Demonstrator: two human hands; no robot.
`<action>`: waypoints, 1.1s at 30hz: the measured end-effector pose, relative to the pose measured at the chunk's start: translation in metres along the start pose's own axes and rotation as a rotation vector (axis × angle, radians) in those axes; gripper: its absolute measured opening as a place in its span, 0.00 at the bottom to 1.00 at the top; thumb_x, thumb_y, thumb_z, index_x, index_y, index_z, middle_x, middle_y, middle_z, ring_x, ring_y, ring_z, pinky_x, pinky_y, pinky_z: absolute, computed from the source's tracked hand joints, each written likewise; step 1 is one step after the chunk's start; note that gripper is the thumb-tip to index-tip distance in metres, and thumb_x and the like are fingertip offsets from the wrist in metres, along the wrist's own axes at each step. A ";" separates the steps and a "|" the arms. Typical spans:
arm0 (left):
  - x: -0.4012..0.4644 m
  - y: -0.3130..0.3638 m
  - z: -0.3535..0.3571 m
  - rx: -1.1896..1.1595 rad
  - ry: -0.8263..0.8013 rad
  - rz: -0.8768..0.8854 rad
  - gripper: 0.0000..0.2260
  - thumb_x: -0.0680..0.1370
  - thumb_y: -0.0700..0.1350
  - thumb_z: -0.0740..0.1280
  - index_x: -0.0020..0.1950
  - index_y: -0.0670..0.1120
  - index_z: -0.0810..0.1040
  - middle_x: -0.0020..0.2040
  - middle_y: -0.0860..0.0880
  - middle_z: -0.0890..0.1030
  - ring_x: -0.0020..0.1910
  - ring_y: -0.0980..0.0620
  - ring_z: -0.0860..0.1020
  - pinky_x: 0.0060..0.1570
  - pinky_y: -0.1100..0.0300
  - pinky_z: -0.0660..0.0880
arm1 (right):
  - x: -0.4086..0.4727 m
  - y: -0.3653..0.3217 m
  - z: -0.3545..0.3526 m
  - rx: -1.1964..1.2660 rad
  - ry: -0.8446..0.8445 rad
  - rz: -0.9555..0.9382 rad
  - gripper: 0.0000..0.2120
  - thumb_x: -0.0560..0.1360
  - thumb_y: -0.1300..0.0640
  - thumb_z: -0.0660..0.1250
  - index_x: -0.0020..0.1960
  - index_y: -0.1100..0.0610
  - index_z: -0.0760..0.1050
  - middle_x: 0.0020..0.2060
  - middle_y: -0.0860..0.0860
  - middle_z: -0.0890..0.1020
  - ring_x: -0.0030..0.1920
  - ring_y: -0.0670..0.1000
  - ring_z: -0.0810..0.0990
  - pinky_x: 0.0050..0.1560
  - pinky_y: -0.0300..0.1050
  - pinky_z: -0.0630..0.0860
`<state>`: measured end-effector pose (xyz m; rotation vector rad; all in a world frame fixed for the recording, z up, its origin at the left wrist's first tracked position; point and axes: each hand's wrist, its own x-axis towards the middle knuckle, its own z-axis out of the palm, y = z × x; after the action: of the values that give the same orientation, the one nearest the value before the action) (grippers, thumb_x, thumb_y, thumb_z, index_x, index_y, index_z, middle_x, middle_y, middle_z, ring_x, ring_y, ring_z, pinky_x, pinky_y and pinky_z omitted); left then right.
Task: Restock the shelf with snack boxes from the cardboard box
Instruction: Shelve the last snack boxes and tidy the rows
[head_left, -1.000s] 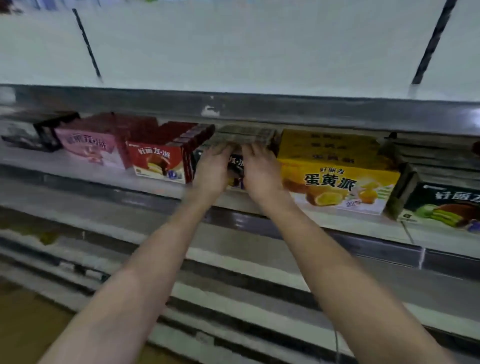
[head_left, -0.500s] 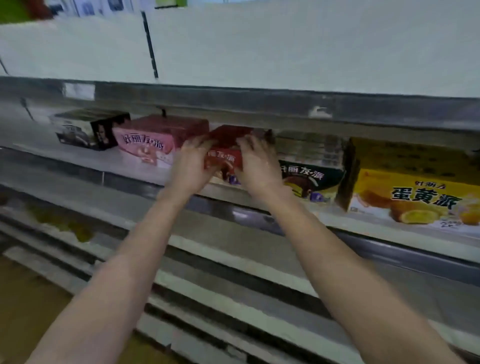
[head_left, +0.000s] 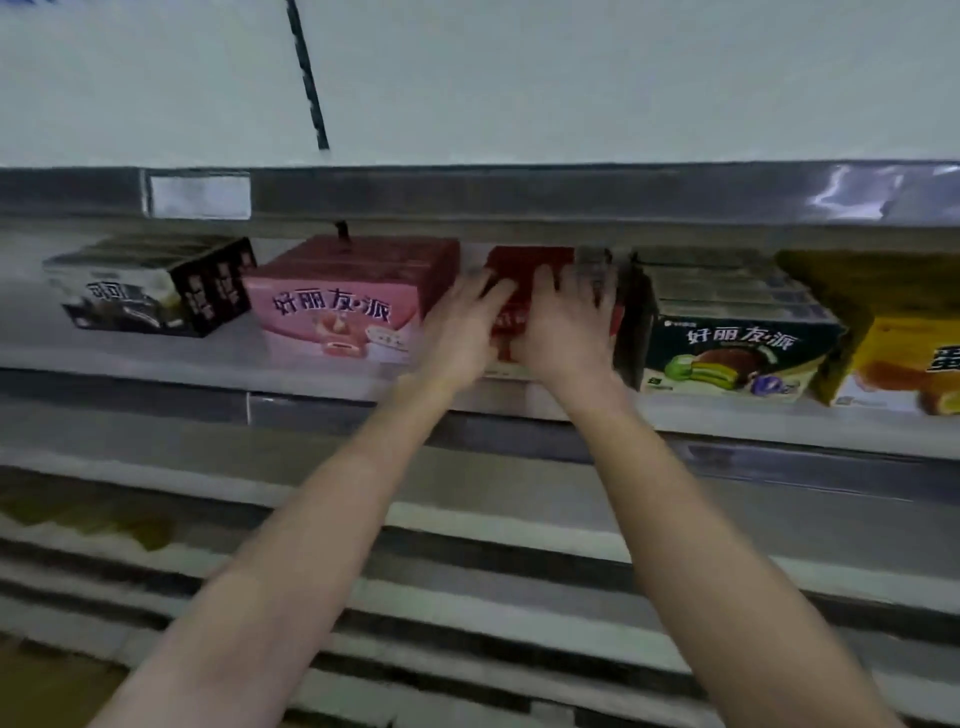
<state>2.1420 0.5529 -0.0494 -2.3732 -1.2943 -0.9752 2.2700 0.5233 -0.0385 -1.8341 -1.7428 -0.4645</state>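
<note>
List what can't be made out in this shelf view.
- Red box: head view; front print is covered by the left hand and right hand.
- Grip: motion blur hides whether fingers press or curl.
- Yellow box: cut off by the right edge.
- Price tag: text washed out.
- Cardboard box: outside the frame.

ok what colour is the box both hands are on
Red; it shows in the head view, between the left hand and right hand.

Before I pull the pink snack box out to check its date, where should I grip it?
Grip the pink snack box by its two short sides, coming from the front: its face sits at the shelf edge, with gaps either side for fingers.
</note>
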 end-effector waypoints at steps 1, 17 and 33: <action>-0.002 -0.012 -0.006 -0.044 0.024 0.018 0.24 0.68 0.37 0.70 0.64 0.42 0.78 0.61 0.39 0.77 0.60 0.37 0.75 0.55 0.45 0.76 | 0.003 -0.013 -0.003 0.026 0.007 -0.009 0.27 0.71 0.53 0.67 0.69 0.59 0.69 0.64 0.60 0.74 0.65 0.62 0.71 0.74 0.60 0.53; -0.030 -0.163 -0.038 0.154 -0.021 -0.315 0.30 0.71 0.44 0.73 0.72 0.46 0.72 0.69 0.40 0.73 0.68 0.33 0.67 0.64 0.52 0.53 | 0.043 -0.155 0.073 0.044 0.112 -0.199 0.20 0.69 0.54 0.74 0.59 0.57 0.77 0.54 0.59 0.80 0.53 0.61 0.78 0.55 0.52 0.73; -0.115 -0.439 -0.148 0.165 0.162 -0.252 0.25 0.69 0.38 0.73 0.65 0.42 0.75 0.60 0.38 0.79 0.58 0.36 0.76 0.55 0.46 0.74 | 0.045 -0.424 0.125 0.379 -0.063 -0.441 0.27 0.74 0.64 0.65 0.72 0.60 0.68 0.70 0.56 0.70 0.69 0.58 0.68 0.69 0.50 0.64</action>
<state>1.6748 0.6511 -0.0534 -1.9998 -1.5695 -1.0590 1.8401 0.6338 -0.0415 -1.2156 -2.1161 -0.2194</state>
